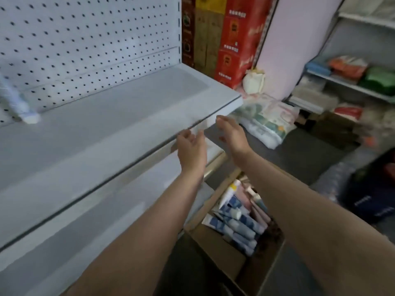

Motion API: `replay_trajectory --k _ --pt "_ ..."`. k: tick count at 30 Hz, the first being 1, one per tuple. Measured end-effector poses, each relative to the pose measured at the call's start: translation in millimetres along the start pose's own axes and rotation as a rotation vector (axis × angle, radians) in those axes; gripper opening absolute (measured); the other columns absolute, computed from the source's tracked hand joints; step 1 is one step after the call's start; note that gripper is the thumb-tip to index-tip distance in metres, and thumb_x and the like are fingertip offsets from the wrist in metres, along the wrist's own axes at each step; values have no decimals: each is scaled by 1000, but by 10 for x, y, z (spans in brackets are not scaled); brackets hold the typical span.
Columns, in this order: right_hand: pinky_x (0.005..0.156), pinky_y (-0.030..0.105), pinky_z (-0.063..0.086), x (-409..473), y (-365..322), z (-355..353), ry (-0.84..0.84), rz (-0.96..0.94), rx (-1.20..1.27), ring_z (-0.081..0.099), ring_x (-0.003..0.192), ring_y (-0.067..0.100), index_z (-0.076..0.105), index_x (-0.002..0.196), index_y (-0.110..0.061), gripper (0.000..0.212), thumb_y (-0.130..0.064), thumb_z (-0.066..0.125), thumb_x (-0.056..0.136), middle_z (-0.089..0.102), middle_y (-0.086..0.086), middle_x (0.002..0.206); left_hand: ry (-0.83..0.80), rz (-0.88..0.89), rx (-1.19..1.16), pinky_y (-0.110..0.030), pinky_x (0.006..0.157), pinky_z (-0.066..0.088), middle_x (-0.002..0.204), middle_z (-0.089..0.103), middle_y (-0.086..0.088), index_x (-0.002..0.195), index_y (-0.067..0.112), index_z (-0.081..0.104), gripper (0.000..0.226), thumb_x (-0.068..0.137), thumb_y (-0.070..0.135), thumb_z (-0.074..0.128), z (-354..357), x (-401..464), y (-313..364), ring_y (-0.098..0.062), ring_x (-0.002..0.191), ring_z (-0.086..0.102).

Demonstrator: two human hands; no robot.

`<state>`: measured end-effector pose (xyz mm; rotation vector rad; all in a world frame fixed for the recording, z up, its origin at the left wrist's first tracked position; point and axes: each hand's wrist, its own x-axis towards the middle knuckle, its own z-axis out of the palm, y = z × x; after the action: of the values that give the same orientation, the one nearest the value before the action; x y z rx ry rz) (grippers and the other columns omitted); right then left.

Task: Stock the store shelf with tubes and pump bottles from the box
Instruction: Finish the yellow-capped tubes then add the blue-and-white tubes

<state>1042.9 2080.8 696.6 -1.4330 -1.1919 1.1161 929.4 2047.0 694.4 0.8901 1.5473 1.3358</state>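
Leaning against the pegboard back at the far left, one tube stands cap-down on the shelf, blurred but plainly set where the back panel props it upright; by the look of it, it is the only item stocked so far. Most of the grey shelf surface to its right is bare. Further right, the left hand reaches up beside the shelf's front edge with fingers loosely spread and nothing in them; whether the fingertips touch the lip cannot be told through the blur. Just beside it, the right hand is likewise slack-fingered and holds nothing, hovering off the shelf's corner. Both forearms stretch out over the cardboard box on the floor below, which sits close to the shelf foot, probably so each item needs only a short lift. Inside it, blue-and-white tubes lie packed side by side with pink ones along their right flank; no pump bottles can be picked out. At the far right, other shelving carries folded packages.
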Motion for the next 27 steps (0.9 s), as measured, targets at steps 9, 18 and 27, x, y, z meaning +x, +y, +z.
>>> replay_trajectory --k 9,18,27 --pt "99 51 51 -356 1554 -1147 252 476 38 63 109 30 73 91 -29 34 -54 64 71 69 4 107 -129 -266 337 -35 91 45 115 60 -2 119 13 50 35 97 40 54 721 -356 -1386 -24 107 59" --pt "100 47 50 -240 2831 -1256 145 725 -95 59 108 25 65 106 -23 25 -44 59 95 64 2 108 -142 -375 448 -28 83 43 113 64 -6 124 8 58 32 101 30 52 1185 -339 -2392 -17 101 59" --pt "94 38 45 375 3495 -974 9 724 -225 58 104 29 61 120 -14 40 -43 62 93 63 8 97 -156 -522 511 -33 93 42 120 63 -13 121 4 59 41 102 37 46 1371 -29 -3132 -26 110 58"
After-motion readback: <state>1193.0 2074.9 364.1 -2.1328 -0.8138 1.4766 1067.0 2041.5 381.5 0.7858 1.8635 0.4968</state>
